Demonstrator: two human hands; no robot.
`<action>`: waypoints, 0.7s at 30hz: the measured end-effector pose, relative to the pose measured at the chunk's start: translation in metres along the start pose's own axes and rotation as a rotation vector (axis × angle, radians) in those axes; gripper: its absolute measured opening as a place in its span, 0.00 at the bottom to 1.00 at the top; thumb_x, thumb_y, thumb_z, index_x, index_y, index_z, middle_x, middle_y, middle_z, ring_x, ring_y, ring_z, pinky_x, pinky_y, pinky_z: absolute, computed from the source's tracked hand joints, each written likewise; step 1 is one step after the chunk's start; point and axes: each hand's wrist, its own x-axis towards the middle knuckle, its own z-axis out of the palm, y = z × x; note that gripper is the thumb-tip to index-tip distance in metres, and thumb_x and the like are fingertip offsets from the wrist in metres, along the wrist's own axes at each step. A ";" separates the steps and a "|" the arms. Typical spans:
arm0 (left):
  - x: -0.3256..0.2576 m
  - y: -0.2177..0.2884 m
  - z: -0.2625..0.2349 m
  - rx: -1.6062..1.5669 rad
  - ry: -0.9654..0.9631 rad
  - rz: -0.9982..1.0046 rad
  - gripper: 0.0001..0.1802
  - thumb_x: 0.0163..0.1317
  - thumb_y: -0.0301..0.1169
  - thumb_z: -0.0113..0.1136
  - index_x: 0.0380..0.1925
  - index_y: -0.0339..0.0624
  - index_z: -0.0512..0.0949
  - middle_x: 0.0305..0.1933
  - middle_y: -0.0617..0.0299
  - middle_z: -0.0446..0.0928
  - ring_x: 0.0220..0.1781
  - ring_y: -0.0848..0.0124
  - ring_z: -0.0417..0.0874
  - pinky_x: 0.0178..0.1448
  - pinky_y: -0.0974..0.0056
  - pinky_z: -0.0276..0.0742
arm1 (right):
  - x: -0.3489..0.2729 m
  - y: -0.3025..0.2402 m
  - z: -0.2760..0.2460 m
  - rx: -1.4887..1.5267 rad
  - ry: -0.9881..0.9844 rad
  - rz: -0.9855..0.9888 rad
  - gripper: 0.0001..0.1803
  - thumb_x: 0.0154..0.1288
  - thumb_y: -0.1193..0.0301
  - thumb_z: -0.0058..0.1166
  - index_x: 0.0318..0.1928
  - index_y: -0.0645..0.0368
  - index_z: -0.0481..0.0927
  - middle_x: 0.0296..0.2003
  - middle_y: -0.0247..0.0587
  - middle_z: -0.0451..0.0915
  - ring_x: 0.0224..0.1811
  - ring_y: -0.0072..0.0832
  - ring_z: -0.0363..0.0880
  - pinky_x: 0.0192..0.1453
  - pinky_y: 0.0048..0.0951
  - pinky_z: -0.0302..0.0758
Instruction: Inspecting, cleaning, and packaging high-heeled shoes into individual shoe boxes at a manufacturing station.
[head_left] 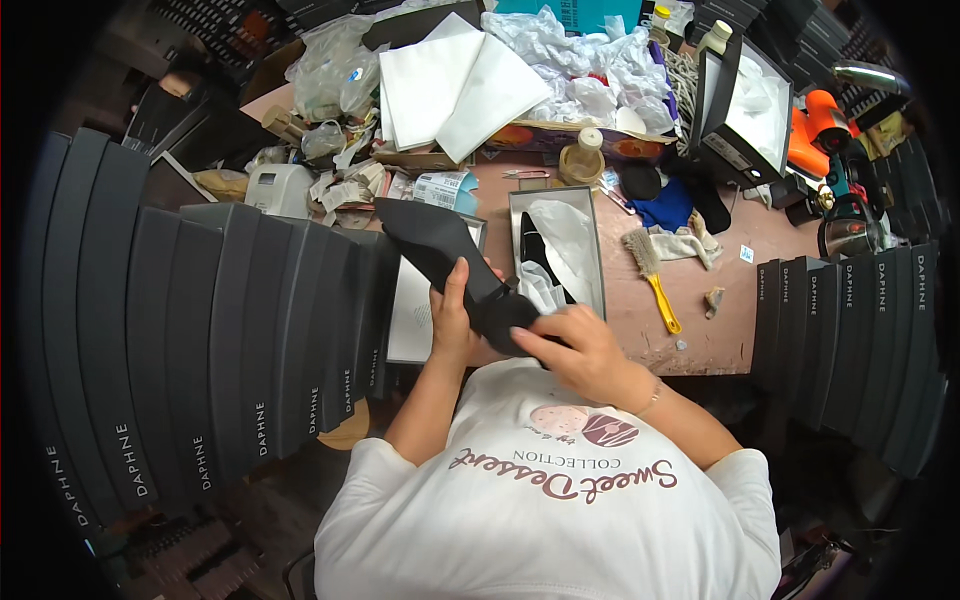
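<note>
**Handling the black boot over the counter**

The left hand (452,318) grips the boot (455,262) at mid-length, fingers wrapped round its near side. The right hand (580,345) closes on the lower end, fingers pressed against the dark material. Both hands hold the boot clear of the counter (700,300), just above the chest and in front of the open box (556,250).

Procedure, as judged:
- Keep the left hand as the fixed support; let the right hand do the fine work at the near end.
- Hold the boot over the box, so a slip drops it onto the tissue paper (565,235) rather than the cluttered surface.
- Avoid the brush (650,275) lying just right of the box.

Orientation: the long axis runs diagonally, from the lower right at the hands to the upper left. The broad far end points up-left, toward the stacked dark boxes (230,330). Which end is the toe cannot be told.
</note>
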 end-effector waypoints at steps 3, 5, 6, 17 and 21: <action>-0.001 0.002 -0.003 -0.020 -0.138 -0.035 0.28 0.64 0.53 0.50 0.41 0.34 0.74 0.34 0.55 0.78 0.36 0.66 0.82 0.45 0.64 0.79 | 0.006 0.007 0.013 -0.010 -0.079 -0.038 0.20 0.53 0.76 0.56 0.49 0.56 0.80 0.38 0.38 0.76 0.38 0.34 0.74 0.42 0.34 0.69; 0.006 0.002 -0.014 -0.082 -0.216 -0.020 0.31 0.61 0.56 0.52 0.41 0.34 0.74 0.34 0.55 0.78 0.36 0.67 0.81 0.46 0.64 0.79 | -0.030 0.030 0.012 -0.006 -0.096 0.025 0.20 0.53 0.76 0.55 0.49 0.56 0.80 0.39 0.38 0.76 0.39 0.34 0.73 0.42 0.35 0.68; 0.006 0.008 -0.013 -0.083 -0.258 -0.042 0.33 0.58 0.57 0.53 0.42 0.34 0.74 0.34 0.55 0.78 0.37 0.67 0.81 0.46 0.64 0.79 | -0.047 0.042 0.010 -0.039 -0.100 0.155 0.22 0.49 0.79 0.57 0.49 0.56 0.80 0.39 0.38 0.76 0.40 0.36 0.73 0.43 0.35 0.69; 0.031 -0.012 -0.040 0.509 -0.351 0.061 0.30 0.68 0.51 0.49 0.52 0.32 0.71 0.46 0.53 0.77 0.45 0.69 0.81 0.49 0.67 0.78 | -0.034 0.051 0.010 0.159 -0.086 0.430 0.18 0.55 0.80 0.56 0.49 0.62 0.81 0.41 0.46 0.75 0.45 0.37 0.74 0.50 0.32 0.72; 0.012 -0.014 0.009 0.491 -0.302 0.140 0.32 0.75 0.46 0.37 0.69 0.34 0.53 0.69 0.52 0.59 0.71 0.64 0.59 0.73 0.64 0.53 | -0.006 0.071 0.029 0.476 0.167 0.685 0.23 0.61 0.65 0.61 0.51 0.70 0.76 0.47 0.53 0.75 0.51 0.41 0.75 0.55 0.32 0.70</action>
